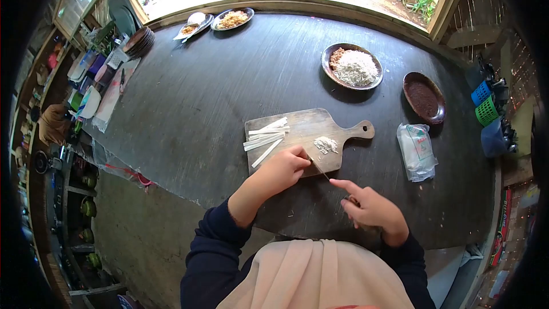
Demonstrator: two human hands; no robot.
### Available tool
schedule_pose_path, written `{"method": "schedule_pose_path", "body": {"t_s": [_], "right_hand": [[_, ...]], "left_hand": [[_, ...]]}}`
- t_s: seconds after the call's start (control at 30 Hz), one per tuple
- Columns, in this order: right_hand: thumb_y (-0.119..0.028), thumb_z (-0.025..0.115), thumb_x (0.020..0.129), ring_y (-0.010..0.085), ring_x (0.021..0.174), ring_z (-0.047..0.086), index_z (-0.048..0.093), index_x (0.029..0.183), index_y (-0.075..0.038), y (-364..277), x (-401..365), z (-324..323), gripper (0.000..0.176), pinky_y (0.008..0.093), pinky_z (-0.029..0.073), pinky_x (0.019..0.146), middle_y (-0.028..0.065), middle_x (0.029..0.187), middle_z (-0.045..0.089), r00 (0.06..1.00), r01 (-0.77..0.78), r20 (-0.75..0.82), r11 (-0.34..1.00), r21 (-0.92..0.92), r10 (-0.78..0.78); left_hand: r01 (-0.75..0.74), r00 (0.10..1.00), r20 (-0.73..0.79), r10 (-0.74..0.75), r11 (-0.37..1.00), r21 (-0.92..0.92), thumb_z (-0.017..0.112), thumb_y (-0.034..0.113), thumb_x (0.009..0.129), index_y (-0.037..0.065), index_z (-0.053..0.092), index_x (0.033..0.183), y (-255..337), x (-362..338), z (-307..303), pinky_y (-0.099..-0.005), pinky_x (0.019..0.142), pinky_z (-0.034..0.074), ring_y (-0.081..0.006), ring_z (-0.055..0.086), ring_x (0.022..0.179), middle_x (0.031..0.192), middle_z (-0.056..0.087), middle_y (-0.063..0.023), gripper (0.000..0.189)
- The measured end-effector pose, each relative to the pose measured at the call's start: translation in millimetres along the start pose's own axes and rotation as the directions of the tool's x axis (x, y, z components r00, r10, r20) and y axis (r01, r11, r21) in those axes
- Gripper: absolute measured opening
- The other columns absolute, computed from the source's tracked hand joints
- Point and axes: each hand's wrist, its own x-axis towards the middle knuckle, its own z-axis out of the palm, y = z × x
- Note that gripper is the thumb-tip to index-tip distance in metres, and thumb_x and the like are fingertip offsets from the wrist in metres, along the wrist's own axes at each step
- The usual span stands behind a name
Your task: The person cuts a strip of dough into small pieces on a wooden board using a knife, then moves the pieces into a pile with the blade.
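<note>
My right hand (373, 209) is closed on a knife (321, 170), its index finger stretched along the back of the blade. The handle is mostly hidden in my palm. Curled at the front of the wooden cutting board (309, 120), my left hand (286, 166) has its fingertips pinched right beside the blade; what they hold is hidden. Several long white strips (267, 136) lie on the board's left part. To the right of my left hand is a small heap of chopped white pieces (326, 145).
Beyond the board stands a plate of white shreds and brown bits (355, 68). An oval dish of dark brown grains (424, 98) and a plastic package (416, 152) lie to the right. Two plates with food (233, 20) sit near the window; stacked brown plates (139, 43) stand at the left.
</note>
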Motion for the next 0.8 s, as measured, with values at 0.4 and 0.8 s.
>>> {"method": "schedule_pose_path", "body": {"t_s": [0.4, 0.8], "right_hand": [[-0.012, 0.054, 0.093, 0.0322, 0.046, 0.054, 0.045, 0.138, -0.011, 1, -2, 13, 0.046, 0.0406, 0.045, 0.053, 0.0206, 0.058, 0.054, 0.975, 0.098, -0.187, 0.986, -0.136, -0.122], [-0.012, 0.054, 0.094, 0.0344, 0.049, 0.057, 0.046, 0.137, -0.011, -3, 0, 13, 0.043, 0.0411, 0.046, 0.053, 0.0211, 0.058, 0.054, 0.971, 0.106, -0.194, 0.976, -0.188, -0.142]], "left_hand": [[-0.006, 1.000, 0.014, 0.006, 0.999, 0.043, 0.062, -0.006, 0.077, -0.004, 0.067, 0.096, 3, -1, -1, -0.0346, 0.077, 0.051, -0.0290, 0.062, 0.087, 0.096, 0.062, -0.0122, 0.019], [0.026, 0.999, 0.022, -0.024, 0.997, -0.073, 0.061, -0.004, 0.077, -0.003, 0.068, 0.095, 0, 2, -4, -0.0351, 0.072, 0.051, -0.0291, 0.063, 0.080, 0.094, 0.062, -0.0134, 0.019]]}}
